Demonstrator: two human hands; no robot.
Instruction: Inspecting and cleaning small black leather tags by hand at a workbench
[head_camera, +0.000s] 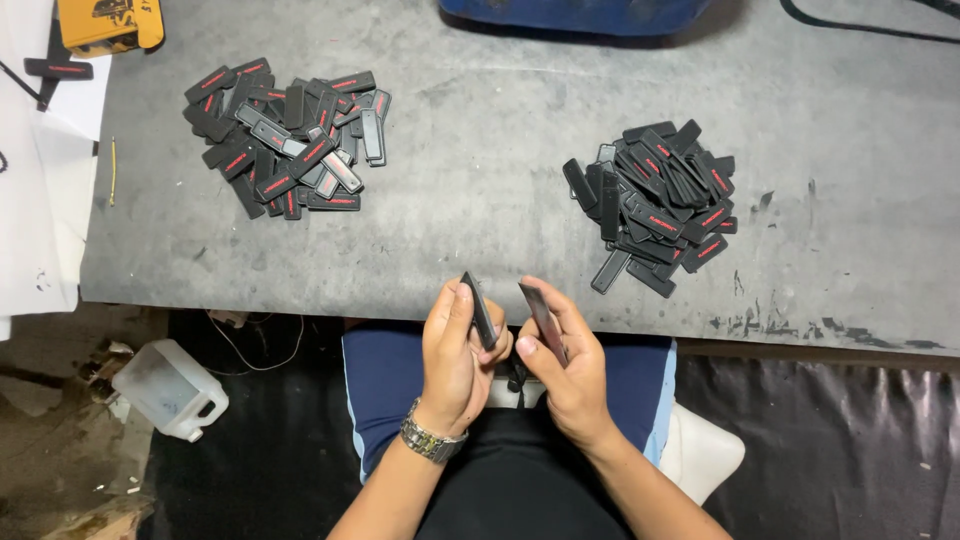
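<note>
Grey tabletop (480, 190) fills my view, with a white plastic jug (170, 388) on the floor at far left. I see one heap of black strips (288, 140) upper left. Just off the near edge, my left hand (455, 350) pinches a black strip (479, 310) upright between thumb and fingers; beside it, my right hand (565, 365) grips a second strip (543, 320), tilted. Another heap (655, 205) lies to the right.

Both forearms rise from the lower edge and meet at the middle. The left hand (455, 345), a metal watch at its wrist, curls its fingers closed. The right hand (565, 360) sits just beside it, thumb pressed inward, fingers pinched.
</note>
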